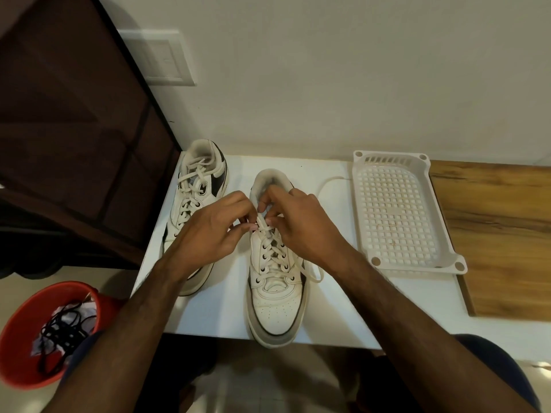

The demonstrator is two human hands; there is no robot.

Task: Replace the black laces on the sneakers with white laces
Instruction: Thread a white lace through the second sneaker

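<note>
Item one, near sneaker [275, 281]: I have it toe toward me at the table [334, 308] edge, so the eyelets face up under both hands. White lace [269, 251] crossed through the lower eyelets; upper rows hidden behind my hands, so I judge the lacing nearly finished, with the top left to thread or tie. Left hand [208, 231]: fingers [249, 226] curled and pinching the lace at the tongue. Right hand [298, 228]: fingers [264, 204] bent, pinching the same lace just beside the left, to keep it taut. One loose end loops off the sneaker's right side, another trails toward the tray [441, 257]. Item two, far sneaker [195, 210]: to the left, partly under my left forearm, white lace already in, so set aside. Item three, tray: white, perforated, right of the sneakers, nothing in it that I can see; probably held the new laces. Item four, red bucket [21, 341]: on the floor at lower left, black laces [62, 329] dropped inside, out of the way
</note>
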